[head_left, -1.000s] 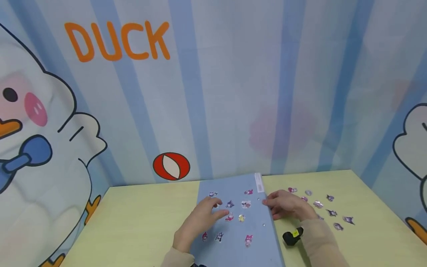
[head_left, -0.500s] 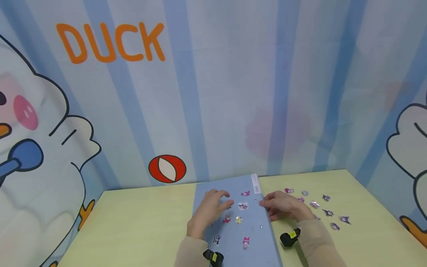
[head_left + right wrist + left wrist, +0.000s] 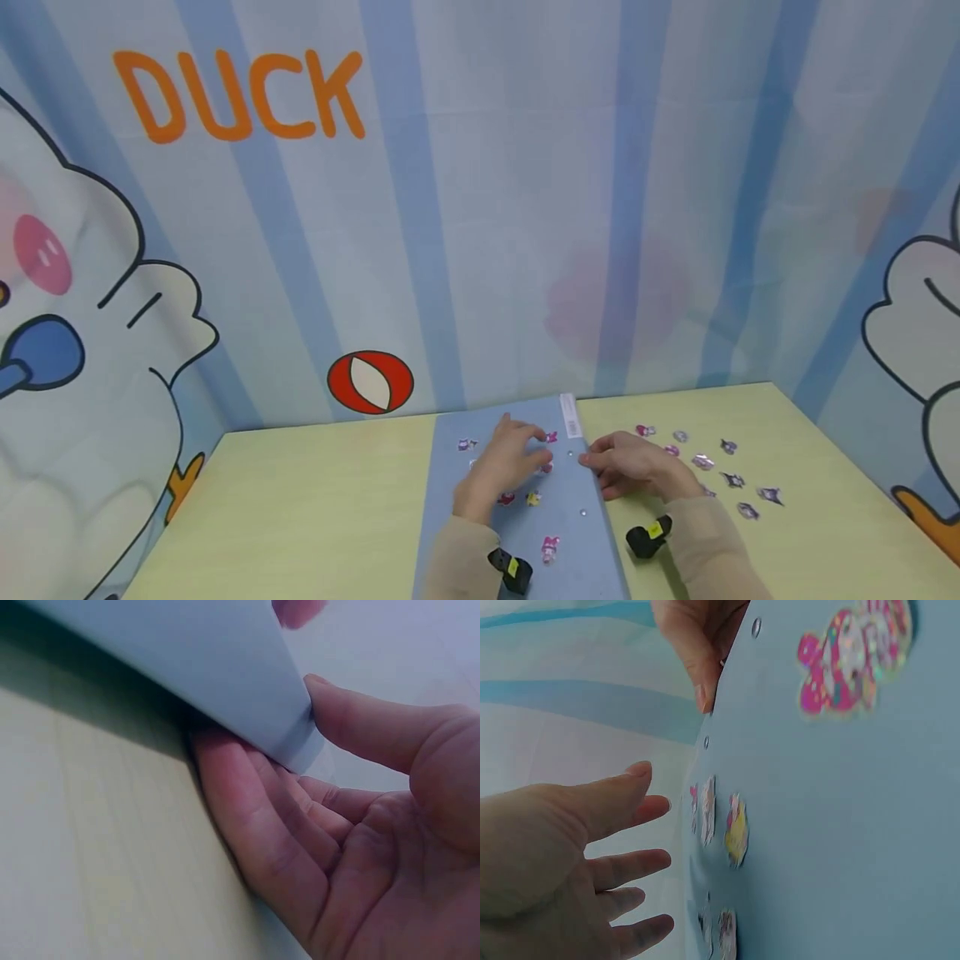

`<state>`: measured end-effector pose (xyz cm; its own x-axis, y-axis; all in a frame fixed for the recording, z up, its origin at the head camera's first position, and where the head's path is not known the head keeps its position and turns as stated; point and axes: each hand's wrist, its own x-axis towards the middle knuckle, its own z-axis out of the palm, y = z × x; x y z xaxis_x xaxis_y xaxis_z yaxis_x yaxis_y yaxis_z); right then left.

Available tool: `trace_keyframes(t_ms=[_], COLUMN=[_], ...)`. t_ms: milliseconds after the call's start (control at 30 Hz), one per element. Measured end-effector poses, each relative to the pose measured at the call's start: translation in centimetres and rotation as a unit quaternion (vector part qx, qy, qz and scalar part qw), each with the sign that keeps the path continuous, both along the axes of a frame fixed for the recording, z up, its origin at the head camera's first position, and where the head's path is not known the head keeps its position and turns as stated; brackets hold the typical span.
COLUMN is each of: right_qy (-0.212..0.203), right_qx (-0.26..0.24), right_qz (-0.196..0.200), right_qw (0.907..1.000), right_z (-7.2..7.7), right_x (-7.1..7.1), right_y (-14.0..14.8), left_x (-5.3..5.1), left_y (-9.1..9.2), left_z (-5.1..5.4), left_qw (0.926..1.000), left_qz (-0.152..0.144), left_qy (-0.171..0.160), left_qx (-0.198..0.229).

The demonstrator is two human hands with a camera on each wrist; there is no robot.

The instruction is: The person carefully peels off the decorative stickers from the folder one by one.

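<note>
A pale blue folder (image 3: pixel 600 560) lies on the table, with several cartoon stickers on its cover and small round metal rivets near its right edge. My right hand (image 3: pixel 633 467) grips that right edge. In the right wrist view, the thumb (image 3: pixel 364 724) is against the edge while the other fingers (image 3: pixel 247 802) reach underneath. Above the cover, my left hand (image 3: pixel 501 467) hovers with fingers spread and holds nothing. A pink sticker (image 3: pixel 847 660) and a yellow one (image 3: pixel 736 829) show in the left wrist view. My left hand hides some stickers from the head view.
Several loose stickers (image 3: pixel 732 481) lie on the pale yellow table (image 3: pixel 315 500) to the right of the folder. A white label (image 3: pixel 570 415) is at the folder's top right corner. Behind the table hangs a striped blue curtain (image 3: pixel 495 208) with duck drawings.
My left hand has moved right and away from me over the folder's cover, uncovering stickers at the left. My right hand keeps its grip on the edge. The head view has shifted slightly.
</note>
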<state>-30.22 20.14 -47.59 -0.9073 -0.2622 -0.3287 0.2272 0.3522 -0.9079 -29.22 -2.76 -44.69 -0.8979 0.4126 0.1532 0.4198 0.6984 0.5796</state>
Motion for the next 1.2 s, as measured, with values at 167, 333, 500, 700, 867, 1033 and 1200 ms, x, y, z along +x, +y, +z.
trace_keyframes(t_ms=[167, 333, 500, 700, 867, 1033, 1200], right_qy=[-0.001, 0.004, 0.004, 0.006, 0.008, 0.008, 0.007], right_qx=[-0.005, 0.01, 0.013, 0.011, 0.009, 0.003, 0.003], right_qz=[0.0, -0.01, -0.011, -0.012, -0.007, -0.001, -0.004], right_qw=[1.0, 0.9999, 0.9998, 0.9998, 0.9999, 1.0, 1.0], right_z=[0.0, -0.1, -0.1, -0.1, -0.1, -0.1, -0.1], right_x=[-0.1, -0.1, 0.0, 0.1, 0.0, 0.1, 0.1], right_y=[0.2, 0.2, 0.1, 0.1, -0.1, 0.0, 0.1], left_x=[-0.1, -0.3, -0.4, -0.4, -0.3, -0.3, -0.2], left_y=[1.1, 1.5, 1.6, 1.9, 1.8, 1.7, 1.6], left_z=[-0.2, -0.5, -0.8, -0.9, -0.9, -0.9, -0.7], left_qw=[0.9999, 0.9994, 0.9986, 0.9982, 0.9981, 0.9976, 0.9963], left_qz=[0.007, 0.018, 0.02, 0.022, 0.03, 0.027, 0.021], left_qy=[-0.003, 0.009, 0.028, 0.029, 0.031, 0.045, 0.063], left_qx=[-0.015, -0.027, -0.041, -0.049, -0.045, -0.046, -0.054])
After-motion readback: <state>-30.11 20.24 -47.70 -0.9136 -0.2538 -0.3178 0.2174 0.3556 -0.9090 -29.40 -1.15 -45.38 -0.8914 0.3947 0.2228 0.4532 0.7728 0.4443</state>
